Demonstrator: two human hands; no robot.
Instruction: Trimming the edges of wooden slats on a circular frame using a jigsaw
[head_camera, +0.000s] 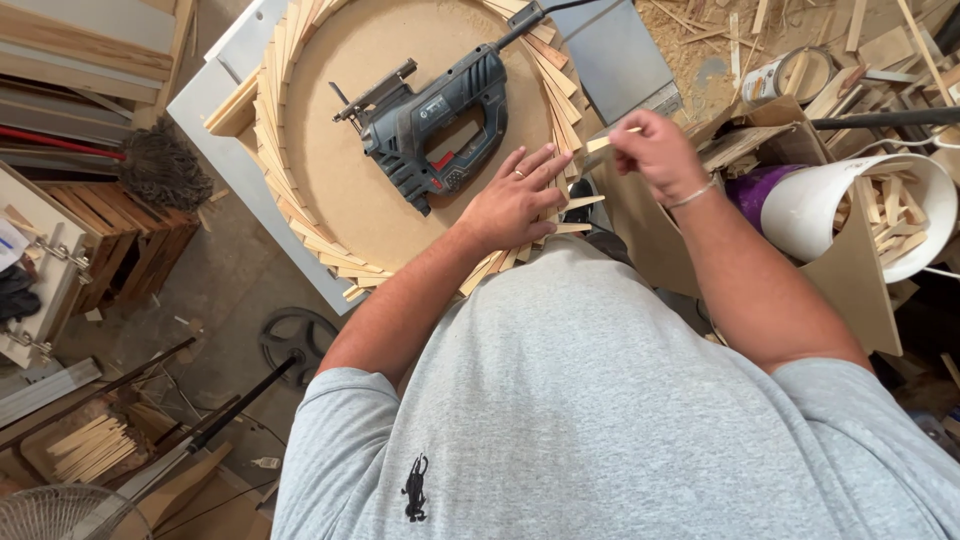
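My left hand (515, 200) lies flat, open, pressing pale wooden slats (560, 205) at the round brown fibreboard disc's (340, 130) 4 o'clock edge, right hand (655, 150) pinching a thin wooden slat (612, 140); seating it beside them looks next.

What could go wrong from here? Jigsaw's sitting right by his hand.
1. The jigsaw lies on the round board close to the left hand; a bump could shift it onto the fingers or strips.
2. The left hand presses the ring of wooden strips; lifting may disturb them.
3. The right hand pinches a thin strip, which could snap.
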